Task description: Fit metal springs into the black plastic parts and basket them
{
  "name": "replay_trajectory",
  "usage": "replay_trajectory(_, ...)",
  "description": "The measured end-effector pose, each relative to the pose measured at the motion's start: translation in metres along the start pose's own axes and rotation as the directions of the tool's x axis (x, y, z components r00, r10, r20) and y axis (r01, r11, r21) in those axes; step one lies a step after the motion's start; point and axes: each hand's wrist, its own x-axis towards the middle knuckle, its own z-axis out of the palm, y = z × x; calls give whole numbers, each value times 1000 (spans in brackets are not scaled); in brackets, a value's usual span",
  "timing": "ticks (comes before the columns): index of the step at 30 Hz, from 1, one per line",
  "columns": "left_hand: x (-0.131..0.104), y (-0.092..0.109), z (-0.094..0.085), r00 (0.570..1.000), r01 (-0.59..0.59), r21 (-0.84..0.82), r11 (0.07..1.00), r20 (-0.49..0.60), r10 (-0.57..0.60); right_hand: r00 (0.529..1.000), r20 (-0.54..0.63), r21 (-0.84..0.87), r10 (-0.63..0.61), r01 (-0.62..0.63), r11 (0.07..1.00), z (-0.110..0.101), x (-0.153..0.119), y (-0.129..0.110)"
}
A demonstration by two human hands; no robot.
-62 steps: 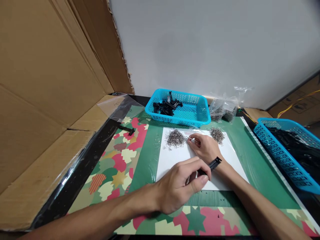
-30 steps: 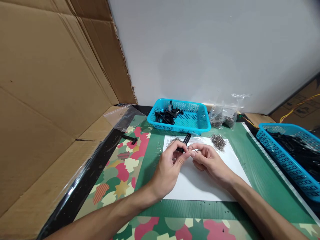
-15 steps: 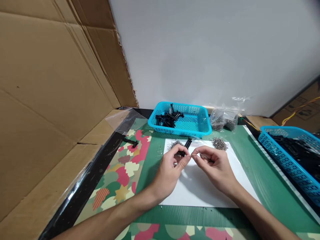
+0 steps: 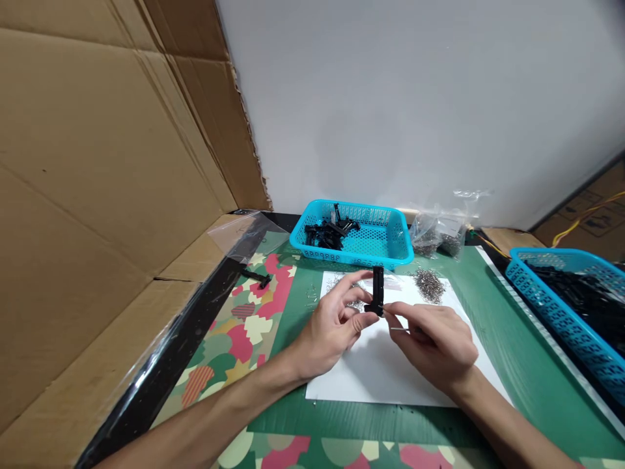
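Note:
My left hand [image 4: 336,326] grips a black plastic part [image 4: 377,290] by its lower end, between thumb and fingers. The part stands upright, with a short foot at the bottom. Pressed close to its lower right side are the fingertips of my right hand [image 4: 434,339], which is closed around a thin metal pin-like piece [image 4: 399,329]. What exactly sits at those fingertips is too small to make out. Both hands are above a white paper sheet [image 4: 361,378]. Small metal pieces [image 4: 430,286] lie heaped at its far right; another heap is partly hidden behind my left hand.
A blue basket [image 4: 351,258] holding several black parts stands at the back. Another blue basket [image 4: 551,312], full of black parts, is at the right. One black part [image 4: 256,279] lies at left. Plastic bags [image 4: 437,234] rest by the wall; cardboard [image 4: 97,130] rises at left.
My left hand has turned the black part from tilted to upright. My right hand has rolled over, knuckles up, bringing its fingertips against the part's lower end.

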Motion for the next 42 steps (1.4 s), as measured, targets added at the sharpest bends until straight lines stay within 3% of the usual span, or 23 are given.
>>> replay_trajectory(3, 0, 3, -1, 999, -43, 110, 993, -18, 45, 997, 57, 11, -61, 60, 998, 1, -2, 4)
replay_trajectory(8, 0, 6, -1, 987, -102, 254, 962, -96, 130, 997, 63, 4, -50, 50, 999, 2, -5, 9)
replay_trajectory(17, -1, 4, 0, 986, -152, 249, 957, -29, 165, 995, 87, 11, -55, 54, 998, 3, -2, 8)
replay_trajectory(22, -1, 4, -1, 991, -118, 273, 955, -28, 131, 994, 84, 44, 70, -74, 996, 3, -1, 6)
replay_trajectory(27, -3, 3, 0, 998, -51, 194, 980, -29, 58, 962, 145, 117, 232, -250, 961, 1, -1, 3)
replay_trajectory(32, -4, 5, 2, 997, 39, 50, 998, 63, -42, 924, 190, 197, 330, -366, 910, 1, 3, -1)
replay_trajectory(37, -2, 4, 5, 996, 81, -78, 994, 39, -78, 925, 192, 181, 327, -361, 915, -2, 2, 2)
replay_trajectory(42, -2, 1, 5, 991, 112, -46, 993, 79, -108, 934, 164, 135, 318, -340, 930, -6, 1, 9)
